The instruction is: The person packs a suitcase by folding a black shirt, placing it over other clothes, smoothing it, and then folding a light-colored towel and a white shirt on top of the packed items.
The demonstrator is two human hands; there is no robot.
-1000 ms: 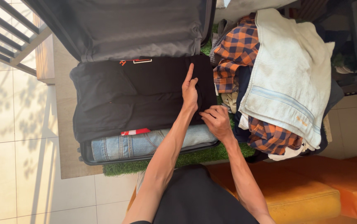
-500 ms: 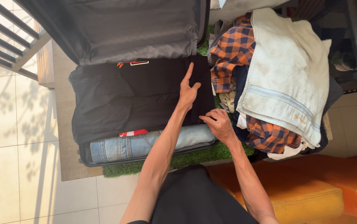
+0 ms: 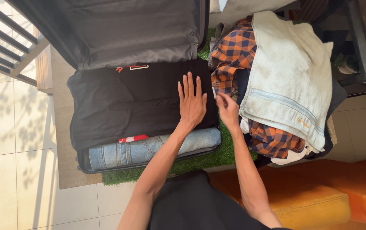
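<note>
Black cloth fills most of the open suitcase (image 3: 83,164) in the head view: a folded black garment (image 3: 123,102) lies flat across the packed half, and the left hand (image 3: 191,104) rests on its right end, palm down, fingers spread and straight, gripping nothing. The right hand (image 3: 227,108) is just beyond the suitcase's right edge, close beside the left hand but not touching it; its fingers curl at the edge of the black garment where that meets the clothes next to the case, and whether they pinch any cloth cannot be told. Under the garment, along the suitcase's near wall, lies a pair of folded blue jeans (image 3: 144,149), with a small strip of red and white cloth (image 3: 132,138) showing between jeans and garment. The grey-lined lid (image 3: 119,30) stands open at the suitcase's far side. To the right of the suitcase sits a heap of clothes: an orange and navy checked shirt (image 3: 234,53) with a pale, light-blue-striped towel (image 3: 287,72) draped over it (the towel hides most of the heap). A green grass-like mat (image 3: 200,159) shows under the suitcase's near right corner, an orange cushion (image 3: 319,196) lies nearer the person than the heap, and pale floor tiles (image 3: 4,162) spread left of the suitcase.
</note>
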